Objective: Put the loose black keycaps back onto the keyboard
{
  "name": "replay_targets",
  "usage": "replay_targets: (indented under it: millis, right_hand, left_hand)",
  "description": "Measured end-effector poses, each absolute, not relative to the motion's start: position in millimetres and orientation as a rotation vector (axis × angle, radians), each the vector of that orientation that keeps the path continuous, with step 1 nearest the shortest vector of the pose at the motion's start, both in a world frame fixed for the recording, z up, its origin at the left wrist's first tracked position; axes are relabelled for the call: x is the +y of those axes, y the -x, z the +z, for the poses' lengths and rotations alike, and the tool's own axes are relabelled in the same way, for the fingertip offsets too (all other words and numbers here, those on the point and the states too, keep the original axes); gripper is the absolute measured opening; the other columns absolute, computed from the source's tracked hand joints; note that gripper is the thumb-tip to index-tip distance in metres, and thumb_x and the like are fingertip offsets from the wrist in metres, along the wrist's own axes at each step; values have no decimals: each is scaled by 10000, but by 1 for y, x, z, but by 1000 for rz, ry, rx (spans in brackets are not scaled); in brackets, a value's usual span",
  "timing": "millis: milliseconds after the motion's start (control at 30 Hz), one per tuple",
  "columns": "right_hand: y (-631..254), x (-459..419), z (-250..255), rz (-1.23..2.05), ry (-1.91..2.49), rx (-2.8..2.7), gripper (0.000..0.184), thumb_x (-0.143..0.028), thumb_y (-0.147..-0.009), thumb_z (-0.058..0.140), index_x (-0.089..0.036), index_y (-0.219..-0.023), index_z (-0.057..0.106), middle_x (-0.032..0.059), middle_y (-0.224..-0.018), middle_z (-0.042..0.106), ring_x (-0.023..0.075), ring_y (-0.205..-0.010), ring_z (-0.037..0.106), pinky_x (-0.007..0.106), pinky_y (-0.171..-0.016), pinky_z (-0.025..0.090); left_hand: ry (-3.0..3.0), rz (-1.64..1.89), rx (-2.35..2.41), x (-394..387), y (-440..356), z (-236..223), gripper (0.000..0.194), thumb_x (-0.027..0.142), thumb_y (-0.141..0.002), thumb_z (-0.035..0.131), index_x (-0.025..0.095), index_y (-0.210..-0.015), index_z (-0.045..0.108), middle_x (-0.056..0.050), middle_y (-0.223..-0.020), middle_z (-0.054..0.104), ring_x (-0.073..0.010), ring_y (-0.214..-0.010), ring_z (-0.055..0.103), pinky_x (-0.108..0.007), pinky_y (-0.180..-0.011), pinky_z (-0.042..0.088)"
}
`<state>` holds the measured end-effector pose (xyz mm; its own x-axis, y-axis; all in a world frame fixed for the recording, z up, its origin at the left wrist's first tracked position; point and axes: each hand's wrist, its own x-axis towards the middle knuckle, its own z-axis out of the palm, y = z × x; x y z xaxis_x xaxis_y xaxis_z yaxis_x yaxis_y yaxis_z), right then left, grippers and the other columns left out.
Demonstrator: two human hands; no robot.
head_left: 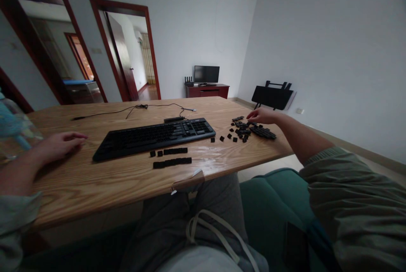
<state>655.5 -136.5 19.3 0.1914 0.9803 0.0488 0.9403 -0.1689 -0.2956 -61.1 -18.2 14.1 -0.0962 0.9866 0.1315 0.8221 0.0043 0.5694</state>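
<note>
A black keyboard (152,136) lies at a slant across the wooden table. To its right is a loose pile of black keycaps (242,130). My right hand (261,115) reaches over the far side of this pile, fingers bent down and drawn together at the caps; whether one is between them is too small to see. In front of the keyboard sit two short rows of keycaps, a farther row (175,151) and a nearer row (172,163). My left hand (63,143) rests on the tabletop left of the keyboard, fingers loosely stretched out, holding nothing.
A thin black cable (127,110) runs behind the keyboard. At the far left stands a clear container (23,130) beside my left arm. The table's front edge (127,202) has a damaged spot near my lap. A green seat (272,204) holds a dark phone-like object (294,244).
</note>
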Motion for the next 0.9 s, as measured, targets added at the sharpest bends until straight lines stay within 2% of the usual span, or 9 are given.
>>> replay_targets:
  millis: [100,233,433,667,800,900]
  right_hand:
    - [-645,-129,21,224,2193,-1912,368,-468,-802,666,-198,-1007,810,79,-1000,788,221,-892,701,286,-786,531]
    - [-629,-116,18,159,2223,-1972,426,-542,-803,673,-194,-1009,807,91,-978,786,214,-835,692,283,-759,514]
    - [-607,-95,12,37,2385,-1957,415,-551,-790,664,-184,-910,816,116,-886,781,237,-773,691,319,-726,510]
    - [-606,-90,7,96,2359,-2002,272,-383,-769,689,-161,-869,812,104,-844,775,210,-691,659,299,-645,481]
    - [-601,-94,8,224,2331,-1992,144,-246,-751,695,-150,-736,802,97,-734,751,179,-592,606,293,-589,442]
    - [-592,-99,13,295,2300,-1998,109,-130,-729,689,-137,-721,797,107,-709,746,157,-551,571,299,-573,410]
  left_hand:
    - [-1801,743,1971,-20,59,17,378,487,-569,549,218,-820,636,-40,-670,642,-211,-632,556,-268,-536,414]
    - [-1788,781,1966,-22,57,18,374,470,-562,581,200,-814,636,-58,-693,634,-214,-652,553,-252,-526,388]
    - [-1761,773,1932,-20,60,13,400,453,-595,580,185,-885,640,-18,-613,593,-182,-587,511,-242,-487,372]
    - [-1813,791,1888,-22,63,13,336,395,-662,615,153,-889,663,-15,-643,604,-143,-578,496,-233,-492,366]
    - [-1805,858,1795,-22,64,8,248,315,-697,628,158,-888,650,5,-619,574,-133,-582,488,-240,-522,363]
    - [-1793,969,1738,-18,64,4,253,298,-696,633,167,-913,642,7,-664,576,-137,-588,487,-245,-529,360]
